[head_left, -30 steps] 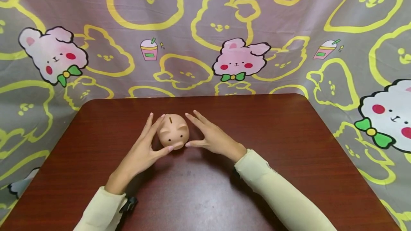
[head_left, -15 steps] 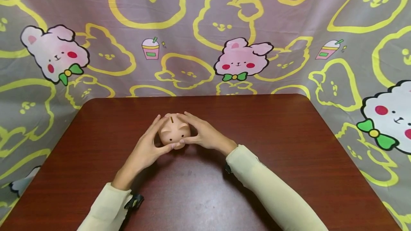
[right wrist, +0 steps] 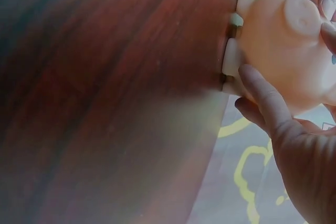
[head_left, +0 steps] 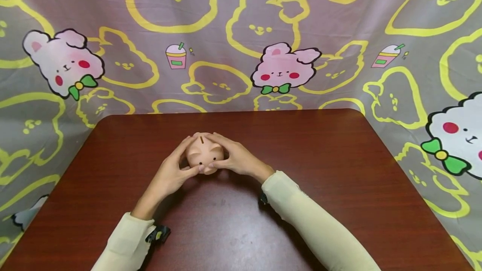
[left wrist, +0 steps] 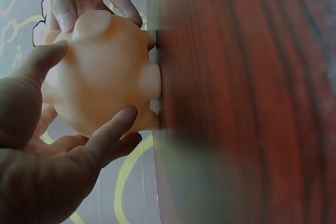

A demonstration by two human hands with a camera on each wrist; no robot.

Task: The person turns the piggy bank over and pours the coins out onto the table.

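Observation:
A pale peach piggy bank (head_left: 204, 154) with a dark coin slot on top stands on its feet on the brown table, its snout toward me. My left hand (head_left: 171, 170) grips its left side, thumb beside the snout and fingers round the flank. From the other side my right hand (head_left: 239, 156) holds it the same way, its thumb near the eye. In the left wrist view the piggy bank (left wrist: 105, 72) shows its feet at the tabletop. The right wrist view has the snout (right wrist: 302, 15) between both hands.
The dark red-brown wooden table (head_left: 301, 158) has rounded far corners. A grey cloth (head_left: 214, 45) printed with yellow outlines and rabbit faces hangs behind it and along both sides. Black straps (head_left: 158, 234) sit at the wrists below pale sleeves.
My right hand has moved left from beside the piggy bank onto its side. My left hand has closed in on it too. The piggy bank stays in about the same place.

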